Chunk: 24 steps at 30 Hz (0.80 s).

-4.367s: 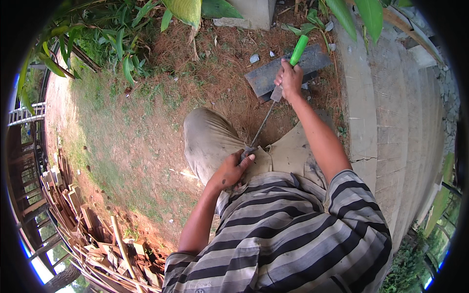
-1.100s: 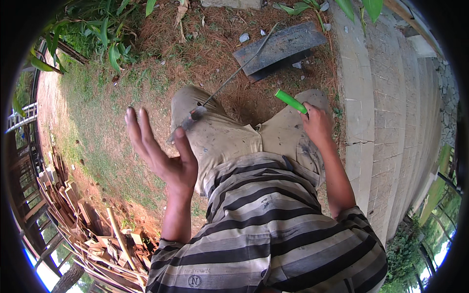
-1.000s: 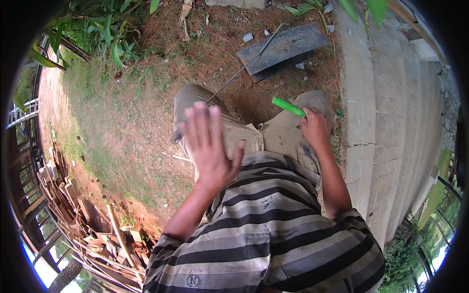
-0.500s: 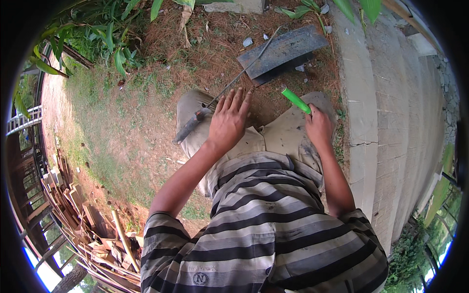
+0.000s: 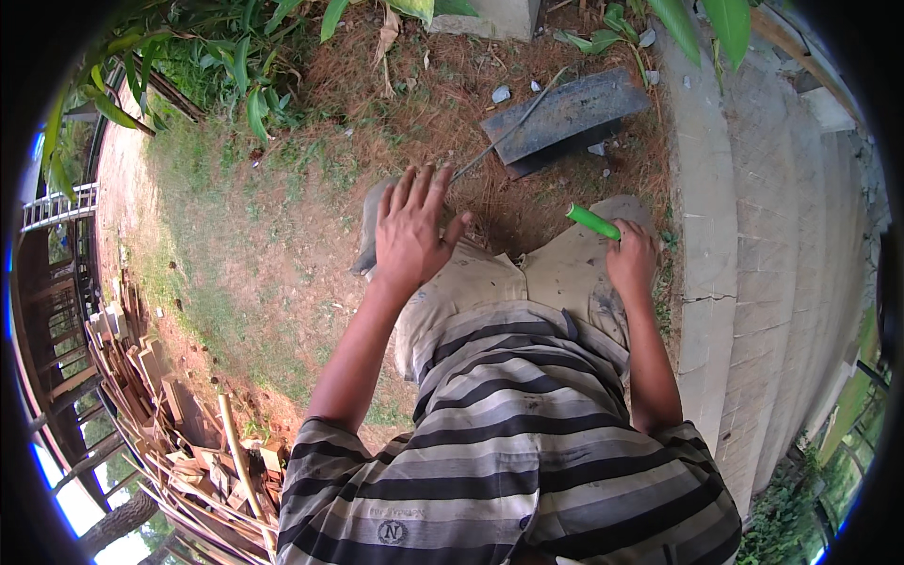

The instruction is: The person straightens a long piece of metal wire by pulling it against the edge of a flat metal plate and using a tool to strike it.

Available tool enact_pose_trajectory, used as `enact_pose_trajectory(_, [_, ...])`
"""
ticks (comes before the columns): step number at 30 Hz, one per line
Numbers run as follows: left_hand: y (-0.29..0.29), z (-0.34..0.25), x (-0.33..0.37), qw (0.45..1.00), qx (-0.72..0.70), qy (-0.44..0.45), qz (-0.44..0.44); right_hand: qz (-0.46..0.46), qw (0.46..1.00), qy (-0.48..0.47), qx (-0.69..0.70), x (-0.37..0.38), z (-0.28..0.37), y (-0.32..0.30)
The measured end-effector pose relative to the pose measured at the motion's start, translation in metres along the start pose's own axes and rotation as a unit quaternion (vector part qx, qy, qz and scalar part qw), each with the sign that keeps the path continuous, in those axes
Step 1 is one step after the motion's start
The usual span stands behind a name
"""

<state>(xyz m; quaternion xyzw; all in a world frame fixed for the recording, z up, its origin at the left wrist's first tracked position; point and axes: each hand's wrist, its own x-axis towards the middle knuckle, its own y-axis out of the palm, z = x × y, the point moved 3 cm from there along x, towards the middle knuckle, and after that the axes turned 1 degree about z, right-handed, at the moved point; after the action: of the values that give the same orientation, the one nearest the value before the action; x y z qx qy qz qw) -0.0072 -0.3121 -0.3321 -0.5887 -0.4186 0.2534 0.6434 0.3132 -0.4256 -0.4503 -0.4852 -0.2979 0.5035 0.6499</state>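
Note:
My left hand (image 5: 412, 226) is open, palm down with the fingers spread, above my left thigh. From behind its fingertips a thin dark rod (image 5: 508, 130) runs away to a dark metal piece (image 5: 565, 115), which looks like a length of channel. The rod's near end and the dark grip it is fixed in are mostly hidden behind the hand. My right hand (image 5: 635, 259) is closed around a bright green, stick-shaped handle (image 5: 593, 222) over my right thigh. The green end points left and away from me; the rest is inside the fist.
A concrete ledge (image 5: 706, 245) with steps runs along the right. Leafy plants (image 5: 254, 80) and a concrete block (image 5: 485, 19) stand at the far side. A pile of wood scraps (image 5: 179, 395) lies at lower left. Small stones (image 5: 501, 94) are scattered near the metal piece.
My left hand has shifted left, its thumb now spread out, and it covers the dark grip seen before. The green handle in my right hand has tipped lower. The whole view has shifted slightly.

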Motion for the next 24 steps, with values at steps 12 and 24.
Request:
enact_pose_trajectory(12, [0.028,-0.026,-0.082,0.972,-0.110,-0.077,0.191,0.003,0.998,-0.043,0.044,0.004,-0.003,0.008])
enact_pose_trajectory(24, [0.021,-0.049,-0.081,0.911,-0.313,-0.198,0.179,-0.163,0.869,-0.150,0.442,0.049,0.037,-0.050])
